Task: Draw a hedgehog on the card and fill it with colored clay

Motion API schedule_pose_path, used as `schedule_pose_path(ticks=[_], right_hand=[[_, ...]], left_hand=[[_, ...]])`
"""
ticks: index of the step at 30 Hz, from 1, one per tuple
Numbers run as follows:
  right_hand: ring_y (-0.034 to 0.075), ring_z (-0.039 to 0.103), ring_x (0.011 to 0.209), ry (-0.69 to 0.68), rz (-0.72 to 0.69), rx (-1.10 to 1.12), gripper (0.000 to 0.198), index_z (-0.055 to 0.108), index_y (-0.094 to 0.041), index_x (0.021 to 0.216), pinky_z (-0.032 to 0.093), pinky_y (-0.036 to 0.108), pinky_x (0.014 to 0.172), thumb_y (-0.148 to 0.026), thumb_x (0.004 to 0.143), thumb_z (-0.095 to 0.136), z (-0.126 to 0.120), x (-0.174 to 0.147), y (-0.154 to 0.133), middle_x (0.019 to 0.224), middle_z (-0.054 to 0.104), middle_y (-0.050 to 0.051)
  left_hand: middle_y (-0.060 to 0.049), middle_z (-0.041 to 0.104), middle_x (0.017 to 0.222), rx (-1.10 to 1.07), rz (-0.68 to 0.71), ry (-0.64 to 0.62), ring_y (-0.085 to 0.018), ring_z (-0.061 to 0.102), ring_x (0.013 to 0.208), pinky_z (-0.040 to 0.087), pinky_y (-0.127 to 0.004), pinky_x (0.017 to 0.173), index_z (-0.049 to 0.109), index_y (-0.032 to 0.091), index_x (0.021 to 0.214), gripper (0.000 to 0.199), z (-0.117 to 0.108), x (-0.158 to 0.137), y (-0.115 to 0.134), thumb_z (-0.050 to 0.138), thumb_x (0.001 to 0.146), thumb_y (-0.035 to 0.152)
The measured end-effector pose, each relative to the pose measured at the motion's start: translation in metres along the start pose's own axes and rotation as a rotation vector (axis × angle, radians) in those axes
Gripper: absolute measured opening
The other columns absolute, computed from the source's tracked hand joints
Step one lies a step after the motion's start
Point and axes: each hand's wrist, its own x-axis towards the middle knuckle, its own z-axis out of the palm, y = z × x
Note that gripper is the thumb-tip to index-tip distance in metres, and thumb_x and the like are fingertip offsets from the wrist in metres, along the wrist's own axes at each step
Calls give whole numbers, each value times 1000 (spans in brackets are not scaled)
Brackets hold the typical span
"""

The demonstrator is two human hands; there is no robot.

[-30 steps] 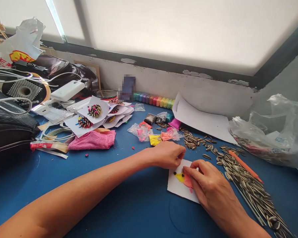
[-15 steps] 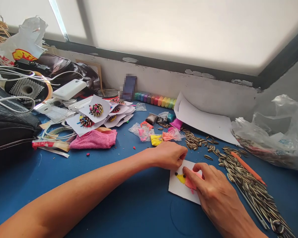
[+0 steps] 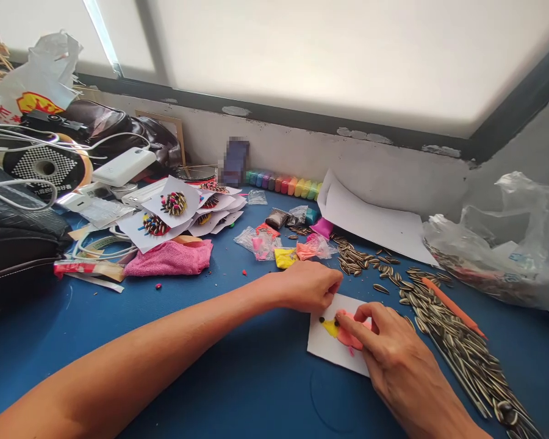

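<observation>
A white card [image 3: 322, 344] lies on the blue table, bearing a pink clay shape [image 3: 346, 339] with a yellow pointed part [image 3: 330, 328] and small black dots. My left hand [image 3: 313, 286] is closed at the card's upper left edge, knuckles up; its fingertips are hidden. From the right, my right hand [image 3: 396, 344] reaches over the card, one outstretched digit touching the pink clay beside a black dot. Its other fingers bend above the clay and cover part of it. I see nothing held in the right hand.
Striped sunflower seeds [image 3: 466, 347] and an orange stick [image 3: 455, 308] lie right. Behind are clay packets [image 3: 285, 257], white sheets [image 3: 370, 216] and a clear plastic bag [image 3: 521, 244]. Seed-covered cards [image 3: 174, 204], a pink cloth [image 3: 169, 258] and a black bag [image 3: 18, 244] crowd the left.
The whole view has shifted slightly left. Both hands keep almost the same places on the card, with the right hand's digit still against the pink clay.
</observation>
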Motion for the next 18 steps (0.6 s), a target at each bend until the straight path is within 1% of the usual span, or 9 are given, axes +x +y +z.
schedule_pose_path(ticks=[4, 10, 14, 18], right_hand=[[18, 57, 76, 23, 48, 66, 35, 66, -21, 112, 51, 30, 63, -8, 87, 44, 1, -5, 5, 90, 56, 8], [19, 56, 76, 13, 62, 10, 38, 66, -20, 114, 52, 33, 63, -8, 86, 42, 8, -6, 10, 92, 56, 9], [18, 55, 74, -19, 53, -1, 38, 69, -22, 109, 50, 33, 62, -8, 87, 41, 11, -6, 11, 91, 56, 9], [17, 54, 72, -34, 61, 2, 37, 69, -26, 108, 49, 32, 61, -10, 87, 43, 9, -8, 13, 91, 55, 8]], left_hand=[[-3, 66, 86, -3, -5, -1, -18, 58, 74, 34, -26, 55, 54, 20, 87, 12, 0, 0, -1, 45, 79, 22], [-3, 66, 87, -2, -5, -1, -18, 59, 75, 34, -26, 55, 54, 20, 86, 11, -1, 0, 0, 45, 80, 21], [-3, 66, 91, 1, -4, -43, -18, 60, 78, 35, -25, 55, 55, 19, 89, 12, -4, -1, 2, 45, 81, 20], [-3, 67, 94, 7, -14, -71, -18, 59, 79, 35, -25, 54, 55, 20, 91, 14, -7, -2, 3, 45, 82, 20]])
